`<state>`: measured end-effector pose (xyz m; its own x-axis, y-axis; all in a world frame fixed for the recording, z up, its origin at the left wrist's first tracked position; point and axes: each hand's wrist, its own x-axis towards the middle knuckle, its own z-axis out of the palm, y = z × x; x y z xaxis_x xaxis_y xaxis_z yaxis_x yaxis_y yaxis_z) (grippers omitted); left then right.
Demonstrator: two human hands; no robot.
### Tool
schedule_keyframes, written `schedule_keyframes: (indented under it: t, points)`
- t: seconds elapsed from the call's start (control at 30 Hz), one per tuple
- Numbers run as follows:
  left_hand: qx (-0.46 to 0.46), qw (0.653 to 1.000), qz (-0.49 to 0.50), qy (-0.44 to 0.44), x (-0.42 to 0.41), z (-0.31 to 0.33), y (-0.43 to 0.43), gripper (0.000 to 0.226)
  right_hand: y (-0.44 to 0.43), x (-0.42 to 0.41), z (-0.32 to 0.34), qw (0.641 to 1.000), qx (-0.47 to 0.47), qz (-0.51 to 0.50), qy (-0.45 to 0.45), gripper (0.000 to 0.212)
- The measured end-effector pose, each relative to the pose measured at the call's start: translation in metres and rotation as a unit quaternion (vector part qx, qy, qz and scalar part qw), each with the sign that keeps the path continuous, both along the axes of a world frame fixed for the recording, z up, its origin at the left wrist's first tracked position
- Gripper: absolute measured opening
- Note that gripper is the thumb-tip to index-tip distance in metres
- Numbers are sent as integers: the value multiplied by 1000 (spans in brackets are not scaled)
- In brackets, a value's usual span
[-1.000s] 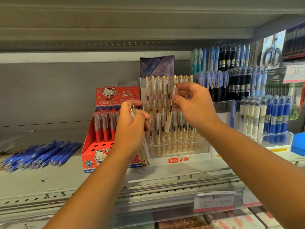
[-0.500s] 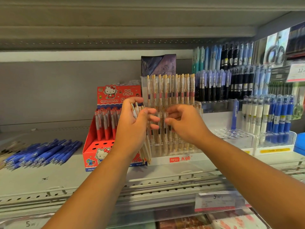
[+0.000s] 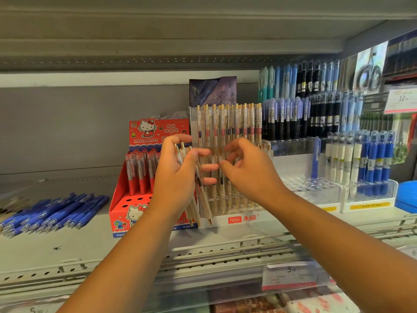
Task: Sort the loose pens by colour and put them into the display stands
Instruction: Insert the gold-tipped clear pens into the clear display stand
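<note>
Head view looks at a shop shelf with both hands raised in front of a clear stand marked "hesu". Left hand is clenched around a bundle of pale pens with gold clips, their tips pointing down toward the stand's front edge and their tops poking out above the thumb. Right hand is released, fingers curled loosely and spread, its fingertips just beside the left hand's fingers and the bundle (whether it touches a pen, I cannot tell). Behind both hands the stand holds rows of the same pale pens upright. To its left sits a red box with red pens standing in its back row and bare holes in front. Further left a heap of blue pens lies loose on the shelf. At the right, more stands carry blue, black and white pens upright.
</note>
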<state>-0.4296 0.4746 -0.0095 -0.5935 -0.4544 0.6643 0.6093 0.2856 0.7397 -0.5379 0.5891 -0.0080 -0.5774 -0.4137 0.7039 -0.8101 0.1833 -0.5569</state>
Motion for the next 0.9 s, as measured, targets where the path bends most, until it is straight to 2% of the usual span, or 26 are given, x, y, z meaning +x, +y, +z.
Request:
schedule_keyframes:
  t: [0.1, 0.2, 0.3, 0.43, 0.57, 0.7, 0.8, 0.9]
  points:
    - [-17, 1000, 4, -9, 1, 0, 0, 19, 0, 15, 7, 997, -27, 75, 16, 21]
    - [-56, 997, 44, 1, 2, -1, -2, 16, -2, 28, 13, 987, -13, 157, -21, 28]
    - [-68, 996, 49, 12, 2, -2, -2, 16, -4, 32, 16, 989, 26, 139, -32, 40]
    - [-69, 997, 26, 11, 0, -3, -4, 17, -6, 35, 16, 989, 27, 135, -48, 53]
    - [-60, 998, -19, 5, 0, -5, -5, 15, -5, 37, 18, 971, -25, 201, -131, 43]
    - [-79, 996, 29, -1, -1, -5, -4, 16, -3, 37, 21, 960, -45, 209, -179, 38]
    - [-35, 999, 0, -12, 0, -4, -3, 14, 0, 35, 22, 962, -63, 204, -172, 36]
    - [-32, 999, 25, -23, 0, -2, -3, 12, 3, 31, 26, 970, -86, 176, -144, 35]
